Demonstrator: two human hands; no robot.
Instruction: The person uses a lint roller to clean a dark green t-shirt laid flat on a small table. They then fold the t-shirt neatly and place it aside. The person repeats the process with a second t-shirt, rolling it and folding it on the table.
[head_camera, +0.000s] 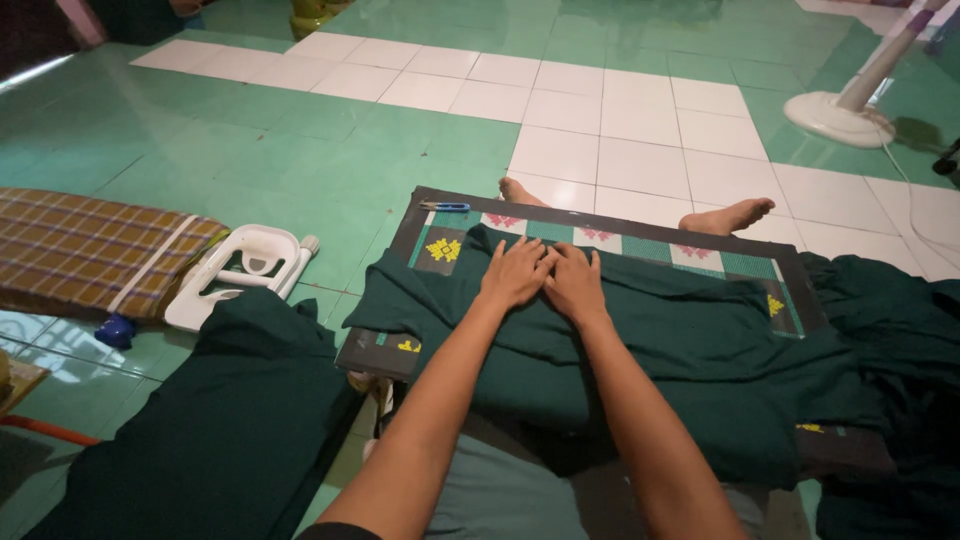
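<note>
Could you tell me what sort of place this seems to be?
Probably a room in a home, with work done on the floor: green and white floor tiles, a pedestal fan, and dark green cloth over a patterned board.

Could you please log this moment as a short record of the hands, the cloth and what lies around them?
left hand: flat on green cloth, palm down
right hand: flat on the cloth, touching the left hand
cloth: dark green, draped over patterned board
board: rests across the person's legs; bare feet show beyond it
pen: blue, on the board's far left corner
floor left: plaid mat, white plastic item
floor right: white fan base
</note>
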